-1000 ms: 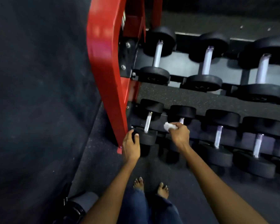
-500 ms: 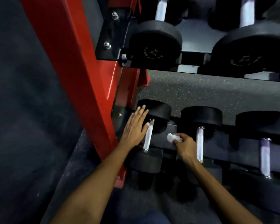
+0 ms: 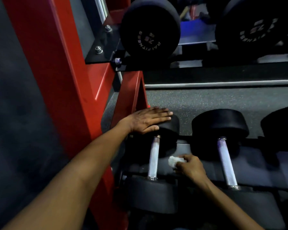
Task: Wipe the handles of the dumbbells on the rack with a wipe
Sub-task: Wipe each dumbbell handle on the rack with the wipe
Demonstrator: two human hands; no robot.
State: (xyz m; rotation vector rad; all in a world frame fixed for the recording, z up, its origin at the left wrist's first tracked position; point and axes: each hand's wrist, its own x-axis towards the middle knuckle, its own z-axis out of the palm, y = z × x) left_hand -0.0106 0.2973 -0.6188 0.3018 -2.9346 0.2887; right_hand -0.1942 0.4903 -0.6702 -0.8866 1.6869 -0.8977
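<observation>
Big red rack upright (image 3: 60, 83) fills the left, and low beside it sits the end dumbbell (image 3: 154, 193) on the bottom tier, its steel handle (image 3: 153, 159) bare and not yet touched. The left hand (image 3: 146, 121) lies flat, fingers straight, on the far head, steadying it by the look of things. The right hand (image 3: 190, 168) pinches a small crumpled wipe (image 3: 173, 161), just beside that handle, between it and the next dumbbell (image 3: 223, 130). So this looks like the approach: the wipe needs to shift left, wrap the bar and rub along it
</observation>
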